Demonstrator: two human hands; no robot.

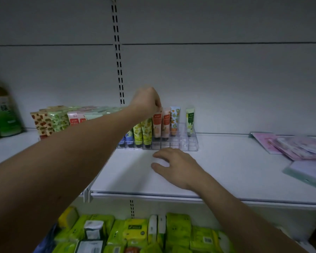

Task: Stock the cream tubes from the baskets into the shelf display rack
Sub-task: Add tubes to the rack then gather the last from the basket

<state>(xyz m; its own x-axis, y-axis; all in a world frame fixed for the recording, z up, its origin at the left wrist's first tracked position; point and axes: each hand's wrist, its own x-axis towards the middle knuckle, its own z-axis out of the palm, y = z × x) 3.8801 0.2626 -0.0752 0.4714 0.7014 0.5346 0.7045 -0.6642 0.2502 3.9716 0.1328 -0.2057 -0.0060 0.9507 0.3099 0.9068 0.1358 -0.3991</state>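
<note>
The fingers of the left hand (146, 101) are curled and pinch the top of an orange cream tube (157, 125), which stands upright in a clear plastic rack (182, 143) on the white shelf (226, 170). The right hand (177, 168) rests on the shelf just in front of the rack, at 6 o'clock from it, its fingers spread, relaxed and holding nothing.

The shelf is a plain white shop shelf against a pale back panel with a slotted upright (118, 57) rising at 12 o'clock. The light is dim.

The rack is split into small square slots. Standing in them are blue, yellow-green, orange and pale green tubes; the slots nearest the right end are bare apart from one pale green tube (189, 121). At 9 o'clock from the rack, more tubes (49, 121) stand packed together, partly hidden by the left forearm.

At far 9 o'clock stands a green drink bottle (2, 114); its label is too blurred to read. At 3 o'clock lie pink packets (297, 147). On the shelf below, at 6 o'clock, are yellow-green packs (135, 232).
</note>
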